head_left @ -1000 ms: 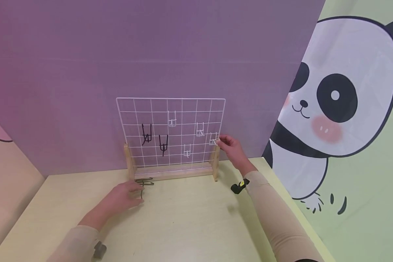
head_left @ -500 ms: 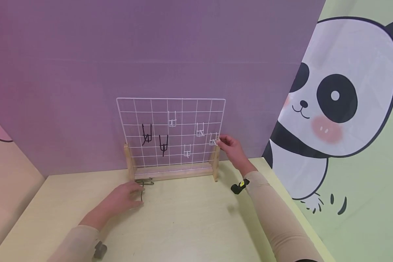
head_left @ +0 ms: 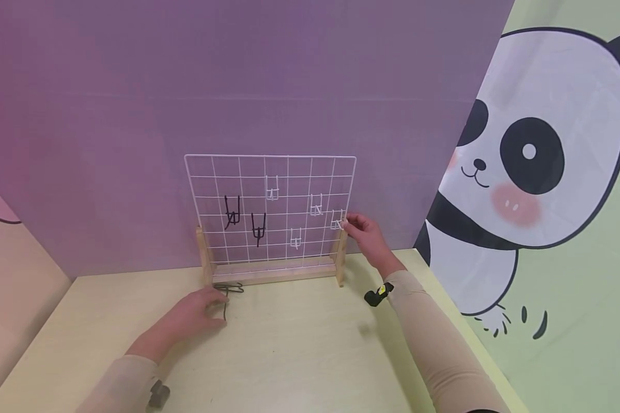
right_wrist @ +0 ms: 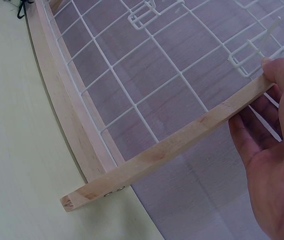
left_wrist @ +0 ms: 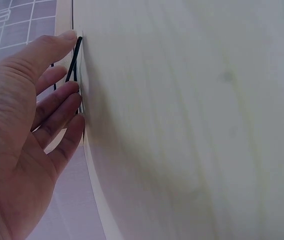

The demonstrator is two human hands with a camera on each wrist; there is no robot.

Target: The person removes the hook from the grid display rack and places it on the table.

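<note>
A white wire grid rack on a wooden stand is upright at the back of the table. My right hand holds its right side, thumb at the top of the wooden post and fingers behind it. A dark wire hook lies on the table in front of the stand's left foot. My left hand rests beside this hook, thumb and fingers spread apart, with the hook's long stem between their tips. In the left wrist view the fingertips touch the tabletop and the thumb is right at the wire end.
Two black hooks hang on the left half of the grid. Several white hooks hang toward its middle and right. The pale wooden tabletop meets a purple wall behind the rack; a panda-painted wall stands at the right.
The loose dark hook has turned slightly on the table beside my left fingers, and the left thumb has shifted a little toward me. The right hand and the rack stay put.
</note>
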